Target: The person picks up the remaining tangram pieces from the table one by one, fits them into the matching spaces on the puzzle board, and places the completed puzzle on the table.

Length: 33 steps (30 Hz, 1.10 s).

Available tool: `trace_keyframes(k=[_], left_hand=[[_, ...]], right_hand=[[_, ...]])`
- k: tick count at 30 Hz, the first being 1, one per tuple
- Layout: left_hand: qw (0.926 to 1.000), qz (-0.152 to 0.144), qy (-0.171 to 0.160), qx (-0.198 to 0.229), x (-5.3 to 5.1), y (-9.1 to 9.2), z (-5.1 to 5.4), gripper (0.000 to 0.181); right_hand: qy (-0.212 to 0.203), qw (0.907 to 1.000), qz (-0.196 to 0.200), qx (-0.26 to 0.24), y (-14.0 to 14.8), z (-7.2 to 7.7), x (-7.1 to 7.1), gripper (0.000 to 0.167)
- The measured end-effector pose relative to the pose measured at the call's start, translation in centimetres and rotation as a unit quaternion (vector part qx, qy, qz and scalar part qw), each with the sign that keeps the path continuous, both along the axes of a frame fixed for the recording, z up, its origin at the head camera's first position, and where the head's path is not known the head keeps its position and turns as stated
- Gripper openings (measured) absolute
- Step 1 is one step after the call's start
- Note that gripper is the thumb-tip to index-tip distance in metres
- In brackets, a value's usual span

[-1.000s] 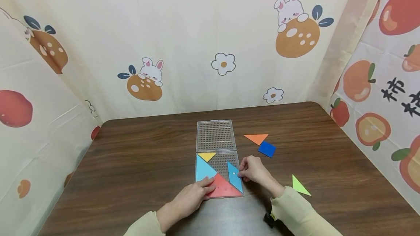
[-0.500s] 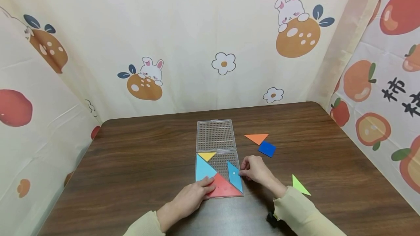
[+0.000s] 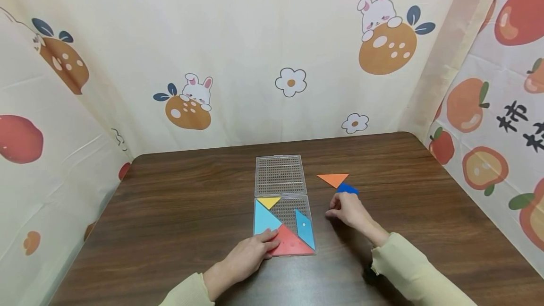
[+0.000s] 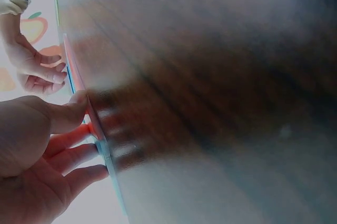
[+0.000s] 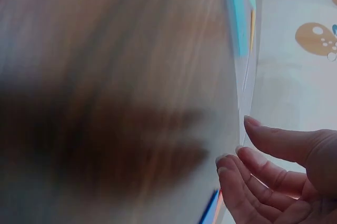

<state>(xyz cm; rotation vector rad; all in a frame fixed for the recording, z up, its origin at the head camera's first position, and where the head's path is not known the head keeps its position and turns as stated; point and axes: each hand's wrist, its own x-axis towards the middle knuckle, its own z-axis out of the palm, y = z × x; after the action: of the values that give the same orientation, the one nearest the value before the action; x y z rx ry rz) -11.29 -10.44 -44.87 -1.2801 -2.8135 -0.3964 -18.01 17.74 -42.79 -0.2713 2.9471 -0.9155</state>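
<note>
A clear hinged case lies unfolded, its gridded upper half (image 3: 279, 175) bare. In its lower half lie a yellow triangle (image 3: 268, 202), a light blue triangle (image 3: 264, 218), a red triangle (image 3: 293, 242) and a blue parallelogram (image 3: 304, 229). My left hand (image 3: 248, 258) rests its fingers on the red triangle at the case's front edge; in the left wrist view the thumb of the left hand (image 4: 47, 150) is at that edge. Over the table right of the case is my right hand (image 3: 353, 212), fingers bent loosely and nothing held, partly covering a dark blue piece (image 3: 349, 188).
An orange triangle (image 3: 334, 180) lies behind the dark blue piece. The brown wooden table (image 3: 191, 192) is bordered by printed cloth (image 3: 255, 37) at the back and sides.
My right hand has left the blue parallelogram and moved right, in front of the dark blue piece. Its arm now hides the green triangle. The left hand has stayed put.
</note>
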Motion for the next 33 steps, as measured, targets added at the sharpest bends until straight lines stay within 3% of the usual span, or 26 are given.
trace_keyframes(k=[10,24,33], left_hand=[[1.0,0.004,0.005,0.001,0.1,0.0,0.0,0.032],[1.0,0.004,-0.004,-0.002,0.1,0.1,0.1,0.032],[0.9998,0.009,-0.016,-0.008,0.0,0.1,0.1,0.034]], right_hand=[[0.009,0.9983,-0.027,0.05,2.6,0.3,-1.3,0.029],[0.023,0.9952,-0.064,0.071,4.4,-0.7,-2.9,0.037],[-0.013,0.9953,-0.072,0.064,4.4,-0.9,-4.0,0.043]])
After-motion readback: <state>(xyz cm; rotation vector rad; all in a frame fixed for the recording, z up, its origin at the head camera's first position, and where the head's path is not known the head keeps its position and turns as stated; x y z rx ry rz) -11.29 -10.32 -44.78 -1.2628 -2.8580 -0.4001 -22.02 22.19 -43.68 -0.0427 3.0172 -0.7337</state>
